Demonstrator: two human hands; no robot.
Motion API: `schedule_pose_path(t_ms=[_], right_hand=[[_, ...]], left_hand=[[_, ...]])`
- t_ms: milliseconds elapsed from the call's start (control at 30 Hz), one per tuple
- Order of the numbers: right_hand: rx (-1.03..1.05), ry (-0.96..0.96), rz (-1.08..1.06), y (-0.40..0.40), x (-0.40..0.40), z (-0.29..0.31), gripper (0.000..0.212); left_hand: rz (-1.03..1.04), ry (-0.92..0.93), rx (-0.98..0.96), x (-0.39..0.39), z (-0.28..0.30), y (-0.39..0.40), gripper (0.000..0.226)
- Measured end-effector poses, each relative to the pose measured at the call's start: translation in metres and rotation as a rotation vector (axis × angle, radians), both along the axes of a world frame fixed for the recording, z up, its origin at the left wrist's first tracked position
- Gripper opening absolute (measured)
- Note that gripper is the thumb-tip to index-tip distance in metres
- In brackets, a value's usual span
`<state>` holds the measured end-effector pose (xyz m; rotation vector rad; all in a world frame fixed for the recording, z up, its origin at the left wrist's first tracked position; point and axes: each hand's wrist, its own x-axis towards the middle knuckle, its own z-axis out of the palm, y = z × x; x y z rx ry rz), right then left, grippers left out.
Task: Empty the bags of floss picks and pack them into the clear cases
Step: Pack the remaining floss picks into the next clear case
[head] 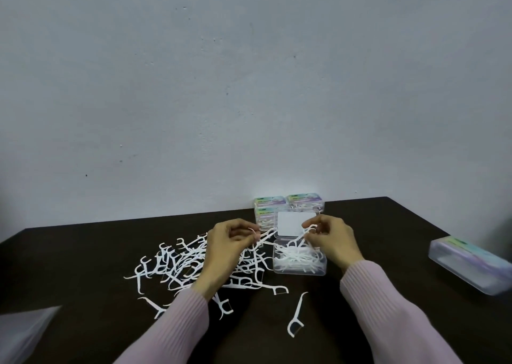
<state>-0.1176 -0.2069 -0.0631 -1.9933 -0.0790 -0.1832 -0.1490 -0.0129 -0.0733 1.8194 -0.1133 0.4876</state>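
A loose heap of white floss picks point(177, 261) is spread over the dark table point(83, 252), left of centre. An open clear case point(299, 269) with its lid point(289, 223) raised behind it holds several picks. My left hand point(227, 248) hovers over the right side of the heap and pinches a floss pick point(263, 237) by its fingertips. My right hand point(331, 239) is above the open case and pinches another floss pick point(300, 239) over it. Pink sleeves cover both forearms.
Three shut, filled cases point(277, 205) stand against the wall behind the open one. Another clear case point(471, 264) lies near the right table edge. A clear plastic bag point(22, 333) shows at the lower left corner. Single picks point(296, 316) lie near the front.
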Motion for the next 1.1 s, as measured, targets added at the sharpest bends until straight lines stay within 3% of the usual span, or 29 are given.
schedule_pose_path(t_ms=[367, 533, 667, 767, 933, 1100], right_hand=[[0.185, 0.016, 0.038, -0.007, 0.0, 0.006, 0.016], [-0.149, -0.064, 0.045, -0.005, -0.001, 0.002, 0.011], [-0.478, -0.146, -0.075, -0.008, -0.005, 0.005, 0.007], [-0.546, -0.159, -0.094, -0.014, -0.006, 0.009, 0.007], [-0.665, 0.006, 0.092, -0.013, -0.005, 0.008, 0.018], [-0.814, -0.123, 0.082, -0.012, -0.007, 0.009, 0.009]], left_hand=[[0.058, -0.027, -0.021, 0.004, -0.001, 0.008, 0.012], [0.081, -0.024, -0.117, 0.007, -0.001, 0.011, 0.013], [0.08, -0.006, -0.224, 0.008, -0.001, 0.011, 0.014], [0.069, 0.004, -0.242, 0.009, -0.003, 0.011, 0.014], [0.059, 0.009, -0.232, 0.01, -0.004, 0.012, 0.013], [0.058, 0.02, -0.21, 0.009, -0.004, 0.009, 0.013]])
